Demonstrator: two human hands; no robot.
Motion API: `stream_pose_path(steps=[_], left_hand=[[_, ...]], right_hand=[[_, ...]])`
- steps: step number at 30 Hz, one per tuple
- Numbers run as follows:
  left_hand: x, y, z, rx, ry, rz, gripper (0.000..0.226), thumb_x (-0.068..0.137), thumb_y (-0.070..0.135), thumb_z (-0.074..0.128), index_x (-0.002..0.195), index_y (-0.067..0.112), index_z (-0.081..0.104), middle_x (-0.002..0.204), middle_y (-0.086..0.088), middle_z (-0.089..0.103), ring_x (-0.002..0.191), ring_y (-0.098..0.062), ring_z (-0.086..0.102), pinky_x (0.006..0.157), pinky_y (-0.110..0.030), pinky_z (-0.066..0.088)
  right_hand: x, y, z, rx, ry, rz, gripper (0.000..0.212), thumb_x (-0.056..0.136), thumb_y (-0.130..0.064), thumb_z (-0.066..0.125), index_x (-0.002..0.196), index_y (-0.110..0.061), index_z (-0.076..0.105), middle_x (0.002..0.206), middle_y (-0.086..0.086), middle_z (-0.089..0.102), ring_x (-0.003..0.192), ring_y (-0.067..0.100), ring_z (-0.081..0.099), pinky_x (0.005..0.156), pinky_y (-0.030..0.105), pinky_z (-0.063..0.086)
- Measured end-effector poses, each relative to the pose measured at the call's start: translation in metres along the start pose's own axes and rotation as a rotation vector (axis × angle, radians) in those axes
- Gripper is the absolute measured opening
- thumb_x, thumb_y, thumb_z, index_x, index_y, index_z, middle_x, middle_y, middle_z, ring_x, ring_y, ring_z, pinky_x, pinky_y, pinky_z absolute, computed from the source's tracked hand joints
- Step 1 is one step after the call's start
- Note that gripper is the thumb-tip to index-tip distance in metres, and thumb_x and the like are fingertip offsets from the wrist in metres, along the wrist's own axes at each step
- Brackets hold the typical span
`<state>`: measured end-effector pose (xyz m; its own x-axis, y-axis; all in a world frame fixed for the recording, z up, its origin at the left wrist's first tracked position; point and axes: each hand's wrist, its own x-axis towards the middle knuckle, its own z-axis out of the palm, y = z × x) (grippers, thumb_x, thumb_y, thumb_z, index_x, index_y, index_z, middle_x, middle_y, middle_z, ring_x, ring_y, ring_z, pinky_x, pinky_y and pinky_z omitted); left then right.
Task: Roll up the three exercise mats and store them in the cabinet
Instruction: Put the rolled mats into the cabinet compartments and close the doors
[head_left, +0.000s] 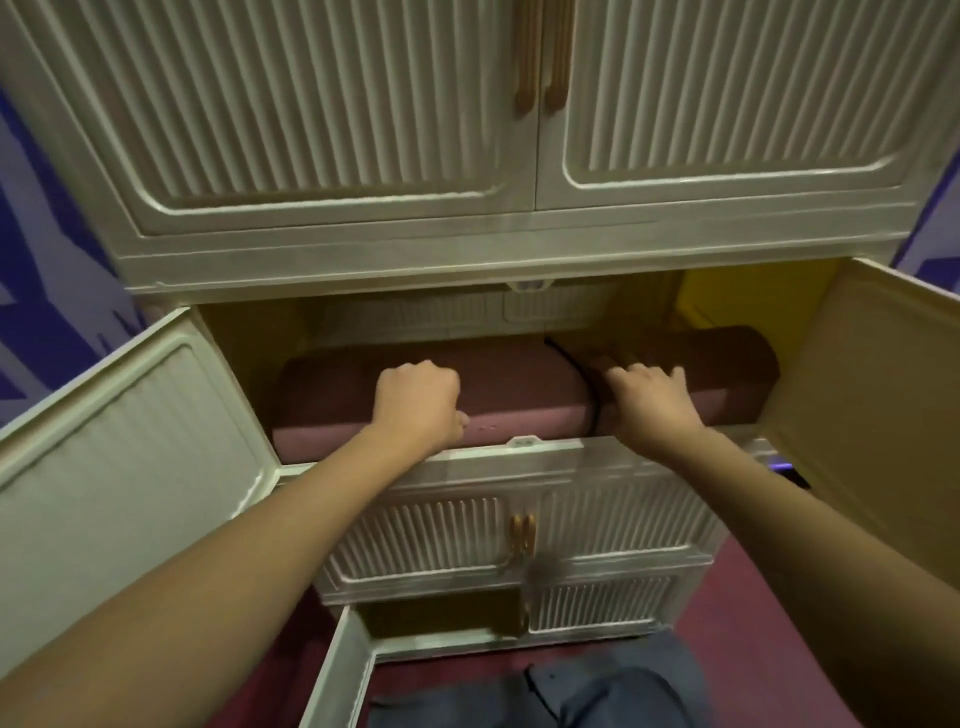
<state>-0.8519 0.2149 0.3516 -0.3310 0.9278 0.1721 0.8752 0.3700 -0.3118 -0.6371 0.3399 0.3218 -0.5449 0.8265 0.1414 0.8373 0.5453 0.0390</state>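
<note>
- Head view: rolled maroon mat (519, 395) lay in the open middle cabinet compartment (249, 332), frame centre, long axis left to right, a black strap (582, 374) round it.
- Left hand (418, 402) curled on the roll's front; right hand (649, 397) lay flatter, fingers spread on top.
- Both hands equally near; judged push goes straight back.

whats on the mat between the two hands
In the head view, between the left hand and the right hand lies bare maroon surface of the rolled mat, crossed by a black strap just beside the right hand.
</note>
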Motion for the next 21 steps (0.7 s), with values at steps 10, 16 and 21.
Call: stream_pose_path(steps=[10, 16, 21], left_hand=[[-0.122, 0.064, -0.058, -0.859, -0.013, 0.045, 0.052, 0.091, 0.052, 0.066, 0.135, 0.027, 0.063, 0.127, 0.002, 0.070, 0.118, -0.022, 0.064, 0.096, -0.036, 0.052], [-0.256, 0.095, -0.006, -1.504, 0.111, -0.330, 0.043, 0.088, 0.040, 0.074, 0.128, 0.026, 0.069, 0.105, 0.020, 0.073, 0.100, 0.003, 0.067, 0.095, -0.034, 0.057], [-0.305, 0.064, 0.009, -1.369, 0.330, -0.480, 0.038, 0.090, 0.031, 0.076, 0.127, 0.022, 0.068, 0.107, 0.020, 0.073, 0.100, 0.005, 0.065, 0.093, -0.019, 0.051]], right_hand=[[-0.077, -0.040, -0.056, 0.377, 0.195, -0.159, 0.048, 0.089, -0.015, 0.069, 0.135, -0.018, 0.058, 0.125, 0.006, 0.058, 0.111, 0.032, 0.062, 0.090, 0.042, 0.051], [-0.168, -0.065, -0.054, 0.615, 0.398, -0.194, 0.015, 0.088, -0.018, 0.073, 0.103, -0.018, 0.072, 0.100, -0.005, 0.071, 0.096, 0.014, 0.067, 0.081, 0.030, 0.050], [-0.229, -0.067, -0.039, 0.841, 0.280, -0.092, 0.010, 0.091, -0.018, 0.073, 0.100, -0.015, 0.073, 0.092, -0.009, 0.072, 0.084, 0.005, 0.068, 0.082, 0.038, 0.060]])
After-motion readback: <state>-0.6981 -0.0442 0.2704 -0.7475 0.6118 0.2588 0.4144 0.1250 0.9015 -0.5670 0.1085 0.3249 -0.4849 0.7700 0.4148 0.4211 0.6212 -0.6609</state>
